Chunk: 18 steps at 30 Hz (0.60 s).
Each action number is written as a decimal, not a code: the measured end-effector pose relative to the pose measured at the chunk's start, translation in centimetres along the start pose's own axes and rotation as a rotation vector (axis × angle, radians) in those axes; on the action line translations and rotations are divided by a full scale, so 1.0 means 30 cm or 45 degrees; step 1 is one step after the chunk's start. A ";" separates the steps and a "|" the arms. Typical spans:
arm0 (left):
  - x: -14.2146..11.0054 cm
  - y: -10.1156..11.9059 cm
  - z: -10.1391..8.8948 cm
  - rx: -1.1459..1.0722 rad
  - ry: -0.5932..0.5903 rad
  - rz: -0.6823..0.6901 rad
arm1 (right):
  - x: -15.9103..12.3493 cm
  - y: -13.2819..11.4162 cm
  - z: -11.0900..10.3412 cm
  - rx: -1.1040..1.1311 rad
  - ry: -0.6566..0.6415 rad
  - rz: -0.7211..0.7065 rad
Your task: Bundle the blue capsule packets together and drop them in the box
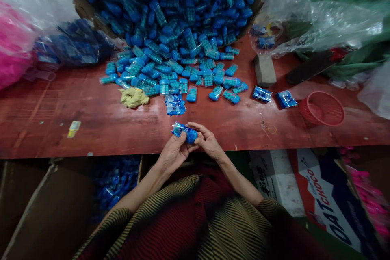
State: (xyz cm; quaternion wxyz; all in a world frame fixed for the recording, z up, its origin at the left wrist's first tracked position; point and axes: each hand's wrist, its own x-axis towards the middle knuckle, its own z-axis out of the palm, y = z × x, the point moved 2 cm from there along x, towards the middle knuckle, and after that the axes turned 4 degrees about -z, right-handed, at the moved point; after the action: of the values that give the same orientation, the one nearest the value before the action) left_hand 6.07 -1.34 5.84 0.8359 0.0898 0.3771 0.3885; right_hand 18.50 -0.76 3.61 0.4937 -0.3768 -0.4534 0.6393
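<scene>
Both my hands meet at the near edge of the red table (45,109). My left hand (173,152) and my right hand (207,140) are closed together on one small blue capsule-shaped case in a clear plastic wrapper (185,132). A big heap of the same blue cases (176,36) spills toward me from the far side of the table. A small stack of clear wrappers (175,105) lies just beyond my hands.
A yellow cloth (133,97) lies left of the wrappers. Two wrapped blue packs (274,96) and a red plastic basket (322,108) sit at right. Plastic bags crowd the back corners. Cardboard boxes, one with blue items (112,183), stand under the table.
</scene>
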 end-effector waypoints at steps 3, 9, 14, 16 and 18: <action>0.003 0.007 -0.004 0.003 -0.013 -0.008 | 0.005 -0.008 0.001 -0.007 -0.084 0.041; 0.004 0.008 -0.007 0.056 -0.035 -0.010 | 0.000 0.005 0.003 0.061 -0.053 0.102; 0.002 0.002 -0.004 0.090 -0.031 0.017 | -0.003 0.010 -0.009 -0.028 -0.060 0.082; 0.002 -0.001 -0.002 0.093 -0.011 0.052 | -0.002 0.006 -0.009 -0.115 -0.033 0.055; 0.000 -0.001 0.000 0.103 0.014 0.086 | -0.002 0.001 -0.005 -0.189 -0.007 0.028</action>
State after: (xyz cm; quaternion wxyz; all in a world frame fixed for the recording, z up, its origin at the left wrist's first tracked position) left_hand 6.09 -1.36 5.83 0.8159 0.1341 0.3941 0.4013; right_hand 18.63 -0.78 3.53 0.4560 -0.4157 -0.4969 0.6102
